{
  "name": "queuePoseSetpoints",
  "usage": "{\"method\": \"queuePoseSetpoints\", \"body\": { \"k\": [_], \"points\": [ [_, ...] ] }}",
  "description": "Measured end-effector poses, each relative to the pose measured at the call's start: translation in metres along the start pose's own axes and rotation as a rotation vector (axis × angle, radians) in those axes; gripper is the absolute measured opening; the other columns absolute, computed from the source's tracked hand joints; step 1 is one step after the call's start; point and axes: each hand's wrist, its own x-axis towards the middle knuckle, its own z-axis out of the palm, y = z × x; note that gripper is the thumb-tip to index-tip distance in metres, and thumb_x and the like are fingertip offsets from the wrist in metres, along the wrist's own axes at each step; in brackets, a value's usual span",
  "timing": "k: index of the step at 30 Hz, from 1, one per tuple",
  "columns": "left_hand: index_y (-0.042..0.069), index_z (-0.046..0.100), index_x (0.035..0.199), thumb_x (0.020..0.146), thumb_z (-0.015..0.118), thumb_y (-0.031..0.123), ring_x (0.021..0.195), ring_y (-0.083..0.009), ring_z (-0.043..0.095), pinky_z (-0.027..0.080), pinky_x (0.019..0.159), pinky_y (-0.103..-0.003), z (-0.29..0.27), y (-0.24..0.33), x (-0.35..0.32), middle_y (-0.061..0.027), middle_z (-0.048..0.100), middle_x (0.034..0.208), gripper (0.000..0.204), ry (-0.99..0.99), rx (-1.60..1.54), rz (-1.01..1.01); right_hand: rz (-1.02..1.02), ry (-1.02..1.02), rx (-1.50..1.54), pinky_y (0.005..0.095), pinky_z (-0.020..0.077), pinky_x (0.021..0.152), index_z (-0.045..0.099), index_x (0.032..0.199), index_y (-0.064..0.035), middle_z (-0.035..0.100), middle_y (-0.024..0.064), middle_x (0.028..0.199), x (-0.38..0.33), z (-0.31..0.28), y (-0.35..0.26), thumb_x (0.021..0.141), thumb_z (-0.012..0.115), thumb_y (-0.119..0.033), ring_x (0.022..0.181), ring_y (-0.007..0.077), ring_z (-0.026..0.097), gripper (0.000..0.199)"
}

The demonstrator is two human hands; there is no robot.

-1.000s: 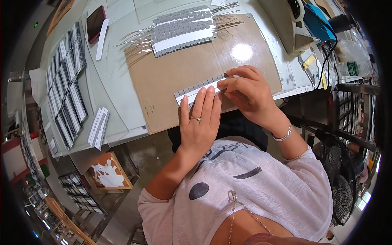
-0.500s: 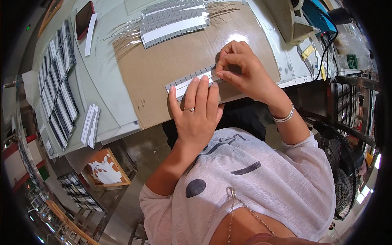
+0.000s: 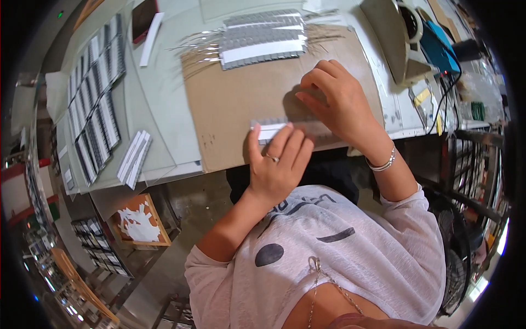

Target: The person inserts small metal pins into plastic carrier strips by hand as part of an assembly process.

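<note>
My left hand lies over a narrow grey-and-white strip near the front edge of a brown cardboard sheet. Its bent fingers hold the strip; the thumb is hidden. Part of the strip is covered by the fingers, and its right part is smeared by motion. Above and to the right hovers my right hand, fingers curled, thumb and index tips a little apart, with nothing visible between them. Farther back on the cardboard rests a stack of similar grey-and-white strips, thin wires sticking out at both ends.
On the left lie rows of black-and-white striped pieces, a few loose strips, a phone and a white strip. A beige machine and a blue device with cables stand at the right. Below left is a wooden tray.
My right hand has lifted off the strip's right end, and its thumb and index finger have parted. My left hand has shifted slightly toward me. The whole view has shifted too.
</note>
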Motion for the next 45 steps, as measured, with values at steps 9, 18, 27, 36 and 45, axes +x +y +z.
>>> {"method": "queuePoseSetpoints", "body": {
  "k": [9,18,27,36,45],
  "points": [
    [0.015,0.075,0.093,0.083,0.07,0.018,0.115,-0.0196,0.067,0.037,0.103,-0.069,-0.008,-0.012,-0.012,-0.0002,0.071,0.105,0.011,0.201,-0.115,0.244,-0.225,-0.052,-0.356,0.0442,0.0443,0.1,0.065,0.107,-0.0077,0.068,0.0079,0.114,0.071,0.033,0.021,0.079,0.07,-0.01,0.114,0.0298,0.059,0.028],
    [0.009,0.071,0.091,0.082,0.072,0.009,0.103,-0.0219,0.068,0.032,0.108,-0.07,-0.135,-0.111,-0.039,-0.0015,0.069,0.099,0.009,0.293,0.423,-0.106,-0.139,-0.102,-0.146,0.0427,0.0443,0.1,0.069,0.111,-0.006,0.071,0.01,0.108,0.072,0.025,0.033,0.075,0.077,-0.003,0.105,0.0309,0.064,0.038],
    [0.012,0.07,0.095,0.081,0.077,0.01,0.103,-0.0199,0.067,0.027,0.113,-0.069,-0.156,-0.183,-0.079,0.0031,0.067,0.099,0.015,0.131,0.681,-0.274,-0.269,-0.023,-0.235,0.0459,0.0416,0.107,0.066,0.117,-0.0074,0.068,0.0094,0.111,0.066,0.011,0.006,0.073,0.078,-0.001,0.108,0.0311,0.062,0.046],
    [0.011,0.071,0.093,0.077,0.079,0.007,0.104,-0.0209,0.067,0.042,0.1,-0.047,-0.095,-0.076,-0.048,-0.0037,0.069,0.107,0.019,0.213,0.184,-0.183,-0.135,-0.103,-0.136,0.049,0.0444,0.102,0.063,0.119,-0.0047,0.067,0.0121,0.109,-0.002,-0.018,-0.027,0.069,0.078,0.001,0.104,0.0342,0.062,0.053],
    [0.013,0.074,0.096,0.077,0.076,0.008,0.101,-0.0198,0.067,0.047,0.089,-0.037,-0.036,0.001,-0.009,-0.0024,0.072,0.107,0.019,0.224,-0.236,0.051,-0.088,0.004,0.019,0.0438,0.0456,0.094,0.061,0.123,-0.0035,0.066,0.0113,0.104,-0.022,-0.03,-0.024,0.068,0.081,-0.001,0.097,0.0321,0.061,0.058]
  ]
}}
